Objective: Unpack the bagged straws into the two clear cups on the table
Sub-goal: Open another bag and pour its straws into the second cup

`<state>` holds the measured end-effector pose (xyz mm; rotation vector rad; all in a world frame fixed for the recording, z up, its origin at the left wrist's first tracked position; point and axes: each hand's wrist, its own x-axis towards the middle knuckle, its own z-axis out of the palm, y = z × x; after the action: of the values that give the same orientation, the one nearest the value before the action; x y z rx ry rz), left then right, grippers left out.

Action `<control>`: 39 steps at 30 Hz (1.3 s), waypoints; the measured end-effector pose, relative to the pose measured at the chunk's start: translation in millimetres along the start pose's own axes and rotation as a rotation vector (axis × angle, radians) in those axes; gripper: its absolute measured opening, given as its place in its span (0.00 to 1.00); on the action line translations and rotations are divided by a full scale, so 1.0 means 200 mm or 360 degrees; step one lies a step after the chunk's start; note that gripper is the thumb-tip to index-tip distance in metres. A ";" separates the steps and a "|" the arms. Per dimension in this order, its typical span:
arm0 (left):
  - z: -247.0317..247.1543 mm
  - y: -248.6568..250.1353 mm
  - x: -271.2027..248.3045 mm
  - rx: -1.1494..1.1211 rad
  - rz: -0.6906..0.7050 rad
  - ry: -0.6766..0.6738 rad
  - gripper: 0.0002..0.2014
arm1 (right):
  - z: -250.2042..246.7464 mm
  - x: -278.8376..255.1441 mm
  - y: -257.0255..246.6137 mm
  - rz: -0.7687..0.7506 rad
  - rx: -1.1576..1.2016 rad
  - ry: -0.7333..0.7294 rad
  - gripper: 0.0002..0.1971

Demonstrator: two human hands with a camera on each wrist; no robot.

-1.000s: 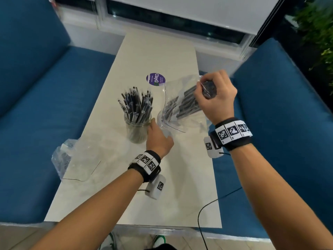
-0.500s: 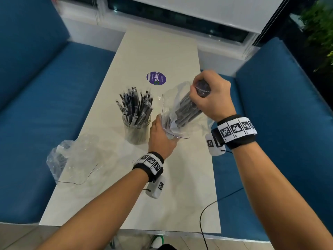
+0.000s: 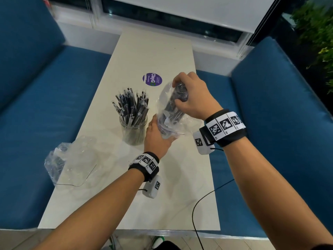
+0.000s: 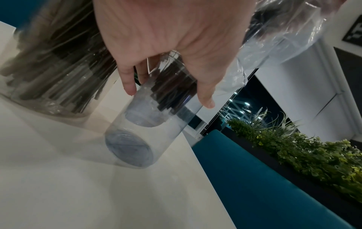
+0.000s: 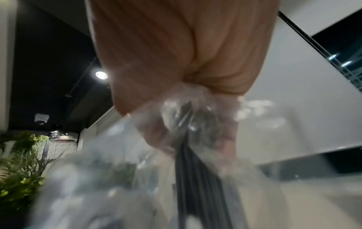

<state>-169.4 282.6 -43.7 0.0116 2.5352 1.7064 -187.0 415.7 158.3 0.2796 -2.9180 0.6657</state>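
A pale, faintly marbled tabletop (image 3: 167,204) runs lengthwise away from the person, with blue upholstered benches (image 3: 36,109) along both long edges. Near its left edge lies an empty clear bag (image 3: 75,163), partly overhanging. Toward the middle, the left hand (image 3: 156,139) has its fingers (image 4: 127,80) and thumb curled round a clear cup (image 4: 149,131) standing close to the right edge. The right hand (image 3: 193,98), fingers clamped on the gathered top of a clear bag of straws (image 3: 173,109), holds it upright over that cup, with dark straws reaching down inside it. Just left of it stands a second clear cup (image 3: 134,130) full of wrapped dark straws. Beyond lies a round purple sticker (image 3: 152,79). Past the far edge is a window with a white blind (image 3: 180,8); green plants (image 3: 317,33) stand behind the right bench.
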 end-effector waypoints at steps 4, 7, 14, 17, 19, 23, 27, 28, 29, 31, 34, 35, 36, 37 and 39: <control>0.00 -0.02 0.00 -0.0017 -0.0034 -0.0028 0.64 | 0.02 -0.04 0.00 0.0012 0.0111 -0.0012 0.29; 0.00 -0.03 0.00 -0.0037 -0.0044 -0.0029 0.64 | 0.01 -0.07 0.00 0.0069 0.0139 0.0131 0.22; 0.00 -0.01 0.01 0.0032 -0.0019 -0.0024 0.64 | 0.02 -0.11 0.00 0.0084 0.0315 0.0413 0.14; -0.01 0.00 0.00 0.0072 -0.0027 -0.0029 0.64 | 0.01 -0.12 -0.03 0.0086 0.0351 0.0474 0.15; -0.02 0.01 0.00 0.0051 -0.0035 -0.0038 0.63 | 0.00 -0.13 -0.03 0.0102 0.0382 0.0557 0.16; -0.02 -0.01 0.00 0.0006 -0.0044 -0.0037 0.62 | -0.03 -0.16 -0.05 0.0123 0.0389 0.0494 0.22; -0.03 0.01 -0.01 -0.0011 -0.0050 -0.0026 0.64 | -0.08 -0.17 -0.05 0.0184 0.0474 0.0666 0.25; -0.03 0.01 -0.01 -0.0026 -0.0051 -0.0024 0.64 | -0.10 -0.18 -0.07 0.0175 0.0472 0.0731 0.25; -0.03 0.01 -0.02 -0.0034 -0.0056 -0.0033 0.65 | -0.12 -0.19 -0.08 0.0158 0.0426 0.0773 0.24; -0.03 0.02 -0.02 -0.0029 -0.0080 -0.0036 0.67 | -0.19 -0.22 -0.09 0.0074 0.0365 0.0975 0.20; -0.05 0.04 -0.03 -0.0025 -0.0165 -0.0081 0.70 | -0.31 -0.28 -0.09 -0.0017 0.0438 0.1360 0.13; -0.06 0.04 -0.05 -0.0010 -0.0177 -0.0117 0.71 | -0.33 -0.31 -0.09 -0.0020 0.0438 0.1442 0.11; -0.07 0.04 -0.08 0.0018 -0.0180 -0.0150 0.71 | -0.35 -0.35 -0.09 -0.0021 0.0434 0.1502 0.09; -0.08 0.03 -0.10 0.0045 -0.0185 -0.0182 0.70 | -0.37 -0.39 -0.09 -0.0028 0.0433 0.1556 0.08; -0.10 0.01 -0.17 0.0069 -0.0182 -0.0205 0.60 | -0.37 -0.47 -0.09 -0.0052 0.0500 0.1630 0.08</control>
<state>-136.2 261.9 -32.4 -0.0191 2.4294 1.5568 -84.5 446.4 216.7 -0.0066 -1.8343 0.9092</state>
